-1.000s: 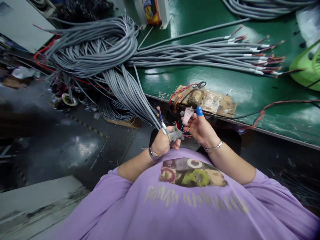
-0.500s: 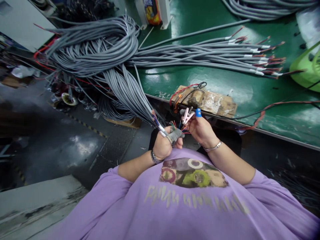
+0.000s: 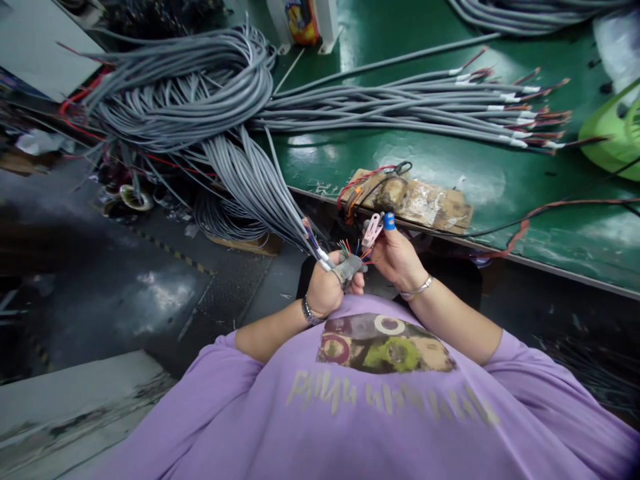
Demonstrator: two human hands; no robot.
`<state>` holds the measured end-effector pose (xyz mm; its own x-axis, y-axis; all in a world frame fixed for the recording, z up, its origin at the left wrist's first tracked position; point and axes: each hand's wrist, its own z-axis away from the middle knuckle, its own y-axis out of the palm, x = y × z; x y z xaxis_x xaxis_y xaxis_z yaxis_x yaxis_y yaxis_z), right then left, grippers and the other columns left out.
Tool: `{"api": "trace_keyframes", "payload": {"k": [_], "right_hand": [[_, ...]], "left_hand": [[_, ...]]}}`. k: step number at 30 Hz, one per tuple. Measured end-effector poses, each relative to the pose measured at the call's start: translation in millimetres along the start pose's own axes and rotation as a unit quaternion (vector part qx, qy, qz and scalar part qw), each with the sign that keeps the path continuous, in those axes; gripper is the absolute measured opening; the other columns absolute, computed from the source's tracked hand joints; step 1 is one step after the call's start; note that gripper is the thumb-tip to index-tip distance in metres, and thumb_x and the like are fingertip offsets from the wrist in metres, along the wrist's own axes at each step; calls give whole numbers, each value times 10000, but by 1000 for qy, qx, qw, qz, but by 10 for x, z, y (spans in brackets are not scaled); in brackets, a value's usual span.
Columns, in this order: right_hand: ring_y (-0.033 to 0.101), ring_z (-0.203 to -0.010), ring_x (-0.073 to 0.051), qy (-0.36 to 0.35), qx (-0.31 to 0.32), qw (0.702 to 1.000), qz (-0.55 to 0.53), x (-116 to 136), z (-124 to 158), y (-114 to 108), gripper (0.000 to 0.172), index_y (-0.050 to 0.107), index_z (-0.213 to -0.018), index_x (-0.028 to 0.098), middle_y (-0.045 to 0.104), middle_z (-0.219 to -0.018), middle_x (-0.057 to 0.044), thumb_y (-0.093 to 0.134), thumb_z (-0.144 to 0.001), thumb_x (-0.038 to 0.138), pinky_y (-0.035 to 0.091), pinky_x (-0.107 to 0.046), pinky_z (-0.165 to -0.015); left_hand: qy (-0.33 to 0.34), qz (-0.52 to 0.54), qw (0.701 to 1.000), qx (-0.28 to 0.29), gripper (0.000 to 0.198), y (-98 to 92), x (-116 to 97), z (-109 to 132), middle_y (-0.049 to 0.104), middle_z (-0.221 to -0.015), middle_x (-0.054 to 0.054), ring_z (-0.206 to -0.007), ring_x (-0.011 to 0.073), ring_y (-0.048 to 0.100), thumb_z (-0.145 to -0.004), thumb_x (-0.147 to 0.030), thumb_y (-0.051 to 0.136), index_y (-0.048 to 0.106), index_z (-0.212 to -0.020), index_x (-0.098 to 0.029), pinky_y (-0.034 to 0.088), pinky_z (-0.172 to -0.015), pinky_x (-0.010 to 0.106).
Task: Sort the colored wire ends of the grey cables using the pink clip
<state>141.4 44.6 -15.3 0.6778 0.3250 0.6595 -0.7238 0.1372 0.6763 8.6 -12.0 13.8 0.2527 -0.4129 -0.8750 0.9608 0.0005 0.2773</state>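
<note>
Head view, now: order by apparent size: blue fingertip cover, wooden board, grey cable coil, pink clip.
1. Grey cable coil
2. Wooden board
3. Pink clip
4. Blue fingertip cover

Apparent size only; no close ties.

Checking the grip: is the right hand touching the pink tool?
Touching: the head view shows the right hand gripping the pink tool in midair.
</note>
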Motion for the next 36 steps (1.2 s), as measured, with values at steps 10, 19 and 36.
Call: {"api": "trace_keyframes", "payload": {"k": [10,19,36], "right_hand": [[541,-602,-103,-12,53,998,20,-48,25,-39,498,686,-807,217,666,-736,2,666,-735,709,434,-247,-568],[607,-650,-122,0,35,999,-10,-7,-14,-27,459,668,-752,207,708,-753,-20,643,-793,663,477,-243,-588],[593,-593,-100,72,46,994,-71,26,11,35,530,664,-785,210,704,-712,4,626,-748,737,481,-223,-545]], "left_hand": [[5,10,1000,-13,412,6,0,18,621,-514,-15,-374,99,549,-666,-513,777,593,-731,-150,436,-378,199],[12,14,1000,-12,393,7,-4,13,623,-511,-15,-376,98,549,-679,-499,770,580,-710,-156,434,-372,194],[6,6,1000,-7,394,-9,32,0,627,-514,-15,-375,104,554,-669,-494,778,580,-709,-157,436,-375,201]]}}
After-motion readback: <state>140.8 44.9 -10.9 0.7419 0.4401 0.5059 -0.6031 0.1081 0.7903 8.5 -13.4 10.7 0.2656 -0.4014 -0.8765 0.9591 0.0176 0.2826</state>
